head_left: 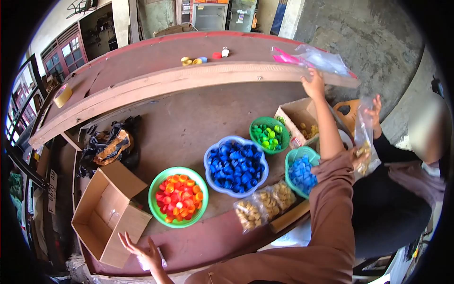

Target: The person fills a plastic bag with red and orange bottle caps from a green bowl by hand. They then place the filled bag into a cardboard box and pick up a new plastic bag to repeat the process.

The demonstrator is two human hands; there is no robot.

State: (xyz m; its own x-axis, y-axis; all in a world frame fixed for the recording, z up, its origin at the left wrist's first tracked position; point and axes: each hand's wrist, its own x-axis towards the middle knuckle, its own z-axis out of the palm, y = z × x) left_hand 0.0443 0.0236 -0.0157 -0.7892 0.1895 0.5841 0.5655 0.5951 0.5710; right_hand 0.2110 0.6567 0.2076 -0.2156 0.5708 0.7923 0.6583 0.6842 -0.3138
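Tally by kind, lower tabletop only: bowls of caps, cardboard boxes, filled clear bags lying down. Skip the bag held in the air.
Bowls of caps: 4
Cardboard boxes: 2
Filled clear bags: 3
Total: 9

A brown-sleeved right arm (332,189) partly hides a green plastic bowl (287,166) of light-blue caps (301,174) at 4 o'clock; a co-worker's head (429,128) is blurred at 3; the bottom edge crops the bare left forearm (162,276) at 7.
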